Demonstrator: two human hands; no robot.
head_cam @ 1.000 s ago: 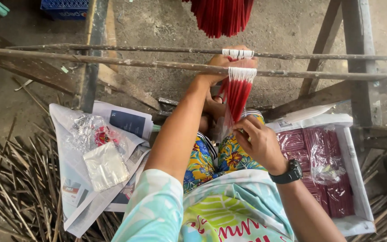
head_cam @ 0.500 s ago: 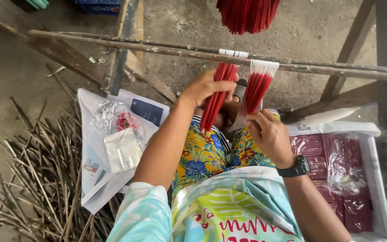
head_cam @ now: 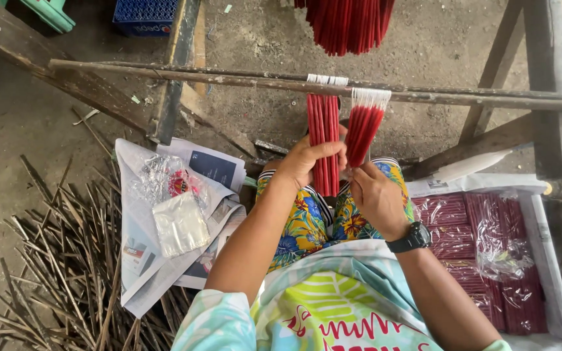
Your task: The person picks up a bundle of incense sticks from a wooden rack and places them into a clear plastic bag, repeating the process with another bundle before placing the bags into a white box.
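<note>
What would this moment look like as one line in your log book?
left hand: grips red stick bundle | right hand: beside second bundle | both bundles hang from wooden rail | packed red sticks at right

Two bundles of red sticks are hanging from one wooden rail, and a third, larger bunch is hanging beyond it. Two hands are working, the left hand and the right hand. One wristwatch is showing. One blue crate is standing at the top.
</note>
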